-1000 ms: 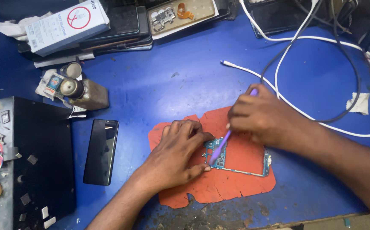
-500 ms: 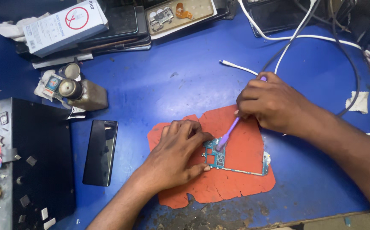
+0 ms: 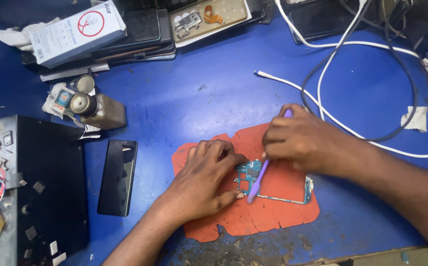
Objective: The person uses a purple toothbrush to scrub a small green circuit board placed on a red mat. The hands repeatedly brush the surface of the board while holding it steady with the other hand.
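We count two hands, one circuit board, one purple tool, one orange mat, one dark phone and two cables, one white and one black. Our left hand (image 3: 201, 184) lies flat with its fingers spread a little, pressing the left end of the circuit board (image 3: 278, 189), which rests on the orange mat (image 3: 253, 216) near the front edge of the blue table (image 3: 194, 93). Our right hand (image 3: 302, 140) is closed around the purple tool (image 3: 258, 180), its tip touching the board just beside our left thumb. Compared with half a second ago, the right hand has come down and to the left, and the tool now stands steeper, with its tip lower on the board; the left hand has stayed put. The dark phone (image 3: 118, 177) lies well apart to the left, beside a black box (image 3: 46, 177). The white cable (image 3: 322, 88) and the black cable (image 3: 396, 98) loop behind the right hand. Bare blue table lies open between the mat and the clutter along the far edge; the mat's front edge is ragged and sits close to the worn table rim.
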